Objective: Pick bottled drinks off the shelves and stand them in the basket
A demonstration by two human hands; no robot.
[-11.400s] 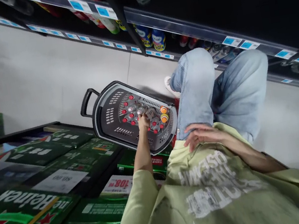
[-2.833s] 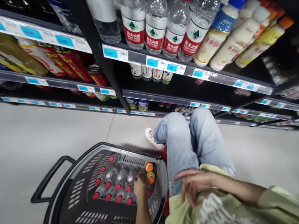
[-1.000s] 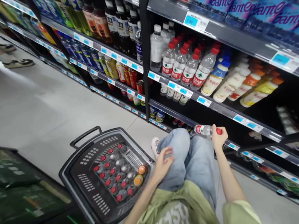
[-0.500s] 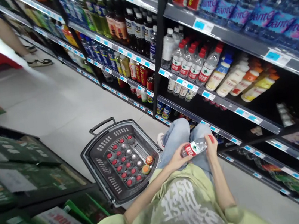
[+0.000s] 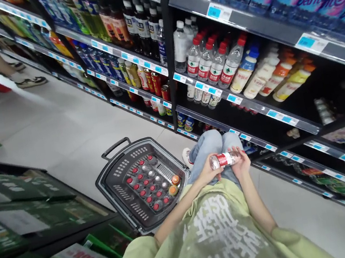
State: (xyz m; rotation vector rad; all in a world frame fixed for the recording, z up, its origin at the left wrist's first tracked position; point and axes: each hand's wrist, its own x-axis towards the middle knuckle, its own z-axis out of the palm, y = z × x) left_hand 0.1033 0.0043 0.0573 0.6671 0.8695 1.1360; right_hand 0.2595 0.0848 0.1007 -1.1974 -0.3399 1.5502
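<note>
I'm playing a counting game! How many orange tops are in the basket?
2. One orange top is in the basket, near the knees; the other orange top is beside it, lower in view. More could hide underneath.

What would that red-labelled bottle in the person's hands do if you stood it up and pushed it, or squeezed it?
The bottle is tall and narrow, so a push near the top would probably tip it. Being round-sided, it would likely roll once down. Its clear wall looks like plastic, so it may give slightly when squeezed.
</note>
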